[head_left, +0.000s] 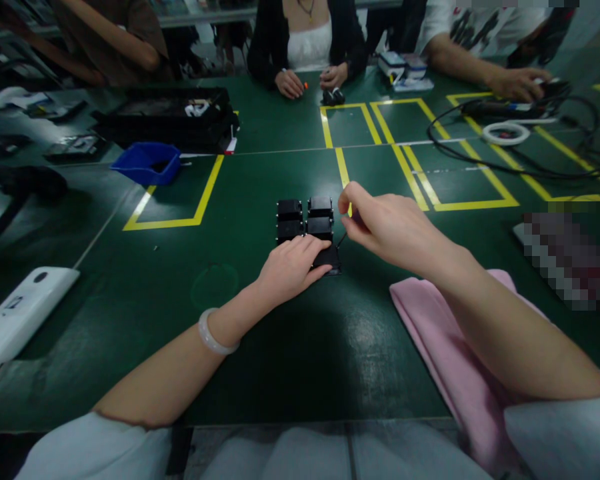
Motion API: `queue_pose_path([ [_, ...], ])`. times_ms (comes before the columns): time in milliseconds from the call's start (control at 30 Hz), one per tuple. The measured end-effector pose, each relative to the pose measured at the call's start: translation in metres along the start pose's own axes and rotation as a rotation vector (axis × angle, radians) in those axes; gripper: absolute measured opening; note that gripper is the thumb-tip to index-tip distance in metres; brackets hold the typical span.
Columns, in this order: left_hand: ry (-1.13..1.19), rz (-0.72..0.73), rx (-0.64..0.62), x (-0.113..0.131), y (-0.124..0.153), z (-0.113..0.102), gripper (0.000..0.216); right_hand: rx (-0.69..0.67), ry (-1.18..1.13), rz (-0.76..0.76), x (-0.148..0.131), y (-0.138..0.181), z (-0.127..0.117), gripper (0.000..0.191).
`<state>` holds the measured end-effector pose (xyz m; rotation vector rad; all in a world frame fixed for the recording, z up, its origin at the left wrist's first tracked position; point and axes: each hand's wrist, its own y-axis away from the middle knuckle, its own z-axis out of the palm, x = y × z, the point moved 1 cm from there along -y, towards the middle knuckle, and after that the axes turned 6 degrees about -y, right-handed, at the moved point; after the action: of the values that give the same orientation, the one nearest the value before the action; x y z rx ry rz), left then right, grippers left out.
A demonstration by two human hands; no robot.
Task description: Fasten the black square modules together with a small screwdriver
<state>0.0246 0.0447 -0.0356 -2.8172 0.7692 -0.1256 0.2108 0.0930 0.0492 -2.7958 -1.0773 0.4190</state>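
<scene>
A cluster of small black box-shaped parts (305, 217) sits on the green table (260, 347) in front of me. My left hand (291, 268) lies over the nearest black part (329, 259), fingers pressed down on it. My right hand (387, 228) hovers just right of the cluster, thumb and forefinger pinched together; a thin dark wire seems to run from the pinch down to the nearest part. A pale bangle (214, 335) circles my left wrist.
A pink cloth (430, 340) lies under my right forearm. A white device (17, 310) sits at the left edge, a blue bin (147, 163) and black tray (167, 117) farther back. Cables (505, 150) and a white ring (505, 133) lie at right. Other people's hands (290, 84) work across the table.
</scene>
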Motion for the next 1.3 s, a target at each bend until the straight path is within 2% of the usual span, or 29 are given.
queue_pose_path([
  [300, 0.010, 0.000, -0.004, 0.0000, 0.0001, -0.0004, 0.037, -0.029, 0.027, 0.018, 0.0001, -0.0010, -0.0032, 0.022],
  [467, 0.004, -0.004, -0.002, -0.0001, 0.0001, -0.0002, 0.036, -0.041, -0.032, -0.024, 0.0016, 0.0000, -0.0032, 0.021],
  [633, 0.008, 0.001, -0.003, -0.0006, 0.0004, 0.0000, 0.036, -0.041, -0.043, -0.003, -0.0001, -0.0003, -0.0044, 0.020],
  [967, 0.007, -0.002, -0.002, -0.0007, -0.0001, 0.0009, 0.036, -0.032, -0.076, -0.019, 0.0012, 0.0004, -0.0020, 0.026],
  [1300, 0.019, -0.002, 0.003, 0.0002, -0.0003, -0.0003, 0.035, -0.031, -0.012, 0.004, 0.0003, -0.0005, -0.0034, 0.025],
])
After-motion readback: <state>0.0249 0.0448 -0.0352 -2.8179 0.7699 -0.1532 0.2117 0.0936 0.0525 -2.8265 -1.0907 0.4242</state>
